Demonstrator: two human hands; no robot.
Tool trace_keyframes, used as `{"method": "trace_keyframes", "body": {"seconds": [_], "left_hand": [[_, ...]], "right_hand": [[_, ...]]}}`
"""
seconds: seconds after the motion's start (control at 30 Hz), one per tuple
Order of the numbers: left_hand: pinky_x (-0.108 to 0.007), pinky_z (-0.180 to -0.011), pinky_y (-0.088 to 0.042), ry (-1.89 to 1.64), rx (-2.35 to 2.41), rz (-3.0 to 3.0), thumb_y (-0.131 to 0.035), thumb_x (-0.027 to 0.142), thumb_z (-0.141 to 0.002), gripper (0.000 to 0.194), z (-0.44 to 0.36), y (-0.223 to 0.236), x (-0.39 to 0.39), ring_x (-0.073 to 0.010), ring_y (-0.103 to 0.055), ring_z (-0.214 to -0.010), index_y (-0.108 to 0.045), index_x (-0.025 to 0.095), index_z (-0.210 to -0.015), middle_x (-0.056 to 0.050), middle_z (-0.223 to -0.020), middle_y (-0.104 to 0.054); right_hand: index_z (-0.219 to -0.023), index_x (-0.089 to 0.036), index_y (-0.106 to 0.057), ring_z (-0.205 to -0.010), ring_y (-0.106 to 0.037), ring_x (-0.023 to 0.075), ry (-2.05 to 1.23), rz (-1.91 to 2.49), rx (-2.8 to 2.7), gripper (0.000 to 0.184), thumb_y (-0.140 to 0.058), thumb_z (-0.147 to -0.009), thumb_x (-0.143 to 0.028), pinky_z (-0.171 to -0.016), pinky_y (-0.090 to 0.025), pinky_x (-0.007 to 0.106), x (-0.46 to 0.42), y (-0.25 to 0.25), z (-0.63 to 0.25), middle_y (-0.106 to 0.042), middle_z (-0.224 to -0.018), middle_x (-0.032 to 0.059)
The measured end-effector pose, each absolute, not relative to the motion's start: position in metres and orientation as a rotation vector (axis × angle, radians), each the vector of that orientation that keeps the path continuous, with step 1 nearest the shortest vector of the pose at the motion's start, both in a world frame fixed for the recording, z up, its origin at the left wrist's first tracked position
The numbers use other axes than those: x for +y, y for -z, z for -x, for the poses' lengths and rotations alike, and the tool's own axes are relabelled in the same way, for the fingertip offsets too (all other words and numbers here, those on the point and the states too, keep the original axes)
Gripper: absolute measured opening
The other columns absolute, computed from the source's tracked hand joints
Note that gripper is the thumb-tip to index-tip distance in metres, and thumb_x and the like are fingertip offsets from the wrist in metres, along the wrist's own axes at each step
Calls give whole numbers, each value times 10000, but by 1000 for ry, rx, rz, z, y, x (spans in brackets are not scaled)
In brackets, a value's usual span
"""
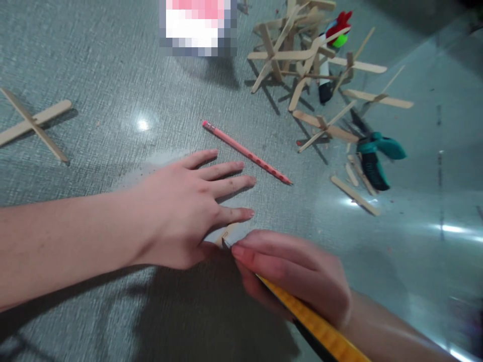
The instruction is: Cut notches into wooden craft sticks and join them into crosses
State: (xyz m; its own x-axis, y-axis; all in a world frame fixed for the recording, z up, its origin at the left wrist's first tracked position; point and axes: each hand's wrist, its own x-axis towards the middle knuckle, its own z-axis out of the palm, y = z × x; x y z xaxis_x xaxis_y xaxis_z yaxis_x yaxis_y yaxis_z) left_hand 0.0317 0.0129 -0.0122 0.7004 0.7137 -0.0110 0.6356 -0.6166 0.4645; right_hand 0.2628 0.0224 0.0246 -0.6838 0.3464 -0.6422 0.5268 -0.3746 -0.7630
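My left hand lies palm down with its fingers spread. Its thumb reaches a short wooden stick with a small marked outline, lying on what looks like white paper; much of the stick is hidden under the hand. Pinched in my right hand is a yellow and black utility knife. The blade tip touches or nearly touches the stick beside my left thumb. Beyond my left fingertips a pink pencil rests on the grey textured table.
Two crossed craft sticks lie at the left. Joined craft sticks pile up at the back right, around a red-topped marker-like item. Teal-handled cutters lie near loose stick pieces. A pixelated object stands at the back.
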Motion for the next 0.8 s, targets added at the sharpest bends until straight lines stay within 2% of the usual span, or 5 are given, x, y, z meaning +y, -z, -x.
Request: {"method": "trace_keyframes", "body": {"seconds": [0.43,0.53,0.67,0.73,0.8], "left_hand": [[-617,-1308,-174,-244,1020,-2458,-717,525,-865,605,-31,9,14,-355,-344,-1579,-635,365,-1443,-58,-1673,-425],[-617,-1308,-172,-287,1014,-2462,-728,530,-857,606,-31,11,14,-355,-352,-1575,-641,368,-1435,-58,-1668,-435],[-618,-1308,-164,-278,1011,-2456,-711,530,-880,590,-31,11,14,-357,-356,-1573,-634,365,-1442,-61,-1667,-436],[-619,-1307,-158,-272,1008,-2457,-709,533,-878,594,-31,10,14,-359,-352,-1574,-635,361,-1442,-63,-1669,-434],[-614,-1308,-155,-261,1007,-2458,-710,537,-870,602,-31,9,14,-354,-345,-1578,-633,364,-1442,-59,-1672,-431]], "right_hand": [[-615,-218,-557,-390,-458,86,2280,-1152,1729,510,-483,-1083,-407,-398,-387,207,20,-18,-266,-497,-459,-47],[-609,-228,-520,-405,-487,84,2220,-1121,1956,492,-475,-1088,-334,-424,-420,192,19,-15,-265,-508,-479,-53],[-883,-286,-650,-646,-662,139,1912,-1015,2699,156,-636,-948,-145,-636,-556,258,15,-7,-268,-704,-720,-16],[-1054,-310,-668,-691,-689,152,1733,-912,2951,286,-653,-903,-67,-679,-578,275,14,-4,-270,-734,-793,-11],[-1016,-299,-693,-668,-690,154,1749,-905,2914,232,-649,-931,-87,-658,-580,269,14,-2,-271,-715,-755,-15]]}}
